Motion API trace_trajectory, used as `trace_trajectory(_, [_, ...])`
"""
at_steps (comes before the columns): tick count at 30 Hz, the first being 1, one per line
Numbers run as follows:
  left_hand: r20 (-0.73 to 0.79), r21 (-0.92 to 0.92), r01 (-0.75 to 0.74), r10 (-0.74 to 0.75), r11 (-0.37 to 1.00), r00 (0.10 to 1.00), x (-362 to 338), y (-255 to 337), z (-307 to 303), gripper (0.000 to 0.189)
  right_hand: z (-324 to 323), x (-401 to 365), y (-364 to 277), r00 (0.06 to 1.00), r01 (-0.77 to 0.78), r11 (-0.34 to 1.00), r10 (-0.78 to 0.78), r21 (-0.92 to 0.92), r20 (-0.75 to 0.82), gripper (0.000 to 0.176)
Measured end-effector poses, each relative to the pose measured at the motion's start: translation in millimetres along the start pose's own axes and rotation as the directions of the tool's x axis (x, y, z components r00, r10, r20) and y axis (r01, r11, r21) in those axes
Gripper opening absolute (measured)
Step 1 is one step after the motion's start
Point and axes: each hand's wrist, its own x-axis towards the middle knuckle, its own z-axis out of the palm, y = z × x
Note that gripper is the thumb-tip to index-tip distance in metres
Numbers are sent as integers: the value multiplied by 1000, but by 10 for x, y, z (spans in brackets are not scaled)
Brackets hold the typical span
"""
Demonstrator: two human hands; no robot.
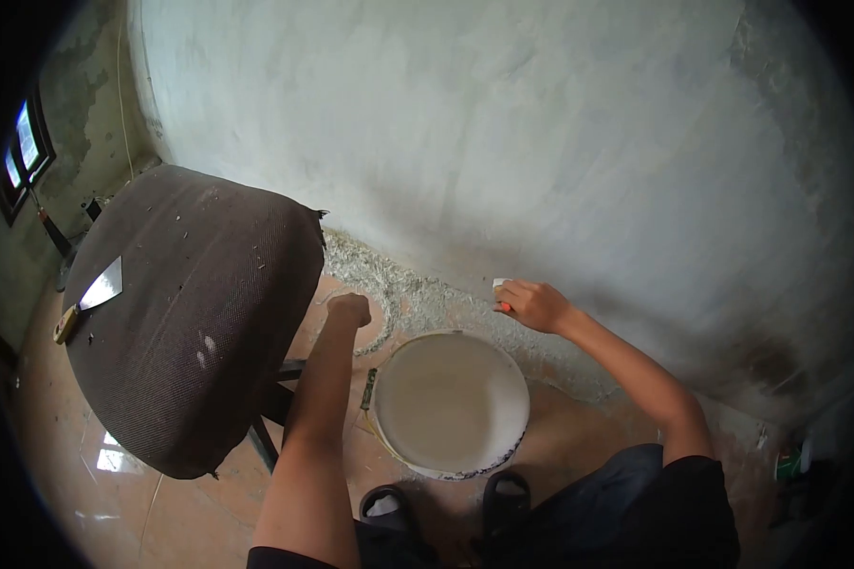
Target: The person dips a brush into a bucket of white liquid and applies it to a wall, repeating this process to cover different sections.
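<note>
My right hand (533, 304) grips a small tool with a red handle and a white blade end (500, 284), held against the foot of the plastered wall (541, 142). My left hand (350, 309) is closed in a fist, reaching down toward the floor beside the chair; what it holds, if anything, is hidden. Between my arms a round bucket (451, 403) of pale putty stands on the floor. A dark-handled object (368, 388) lies against the bucket's left side.
A dark fabric chair seat (190, 303) fills the left, with a putty knife (90, 299) lying on it. Dried plaster crumbs (389, 280) line the wall's base. My sandalled feet (446, 507) are below the bucket. A small green can (788, 463) sits at right.
</note>
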Motion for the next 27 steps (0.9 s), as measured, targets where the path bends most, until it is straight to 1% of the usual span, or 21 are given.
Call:
trace_trajectory(1, [-16, 17, 11, -11, 1000, 1000, 37, -83, 59, 32, -17, -56, -49, 988, -122, 987, 131, 105, -85, 21])
trace_trajectory(2, [-1, 26, 15, -15, 1000, 1000, 136, -165, 148, 32, -37, -122, -98, 952, -231, 947, 268, 221, -151, 21])
trace_trajectory(3, [10, 63, 32, -33, 997, 999, 283, -259, 277, 32, -66, -183, -112, 951, -234, 941, 274, 243, -146, 21])
trace_trajectory(4, [31, 99, 56, -59, 994, 998, 222, -319, 333, 33, -93, -228, -90, 949, -239, 944, 277, 226, -151, 20])
trace_trajectory(5, [87, 70, 87, -93, 994, 992, 188, -366, 378, 34, -91, -260, -89, 950, -237, 946, 273, 222, -150, 20])
trace_trajectory(6, [146, 44, 130, -135, 991, 980, 58, -356, 314, 35, -86, -280, -79, 945, -266, 933, 301, 241, -124, 19])
trace_trajectory(7, [169, 66, 156, -165, 986, 972, 65, -362, 349, 36, -84, -279, -89, 940, -292, 922, 325, 256, -101, 19])
trace_trajectory(9, [201, 93, 215, -229, 972, 952, 48, -512, 404, 38, -125, -252, -172, 950, -254, 916, 297, 310, -96, 19])
trace_trajectory(12, [217, 99, 261, -277, 960, 936, -106, -647, 363, 39, -143, -220, -231, 959, -210, 925, 257, 315, -115, 19])
trace_trajectory(14, [302, 96, 418, -426, 904, 853, -374, -753, 205, 52, -141, -197, -239, 969, -106, 934, 174, 342, -175, 19])
trace_trajectory(15, [353, 155, 387, -417, 909, 838, -390, -855, 208, 56, -137, -183, -231, 967, -100, 931, 173, 350, -185, 19])
trace_trajectory(16, [351, 164, 397, -430, 903, 832, -409, -935, 225, 56, -131, -169, -224, 970, -89, 932, 162, 353, -183, 19])
trace_trajectory(18, [33, 378, 410, -454, 830, 890, -607, -1047, 289, 52, -116, -132, -200, 970, -68, 929, 147, 364, -195, 19])
trace_trajectory(19, [-623, 223, 573, -336, 789, 706, -264, -1546, 926, 51, -108, -108, -187, 967, -53, 927, 141, 371, -214, 19])
trace_trajectory(21, [-615, 231, 597, -360, 768, 701, -630, -1677, 974, 50, -99, -71, -183, 963, -31, 921, 132, 389, -236, 19])
trace_trajectory(27, [-567, 239, 654, -444, 718, 694, -1215, -2134, 1235, 50, -124, 16, -168, 964, 4, 907, 108, 421, -243, 16])
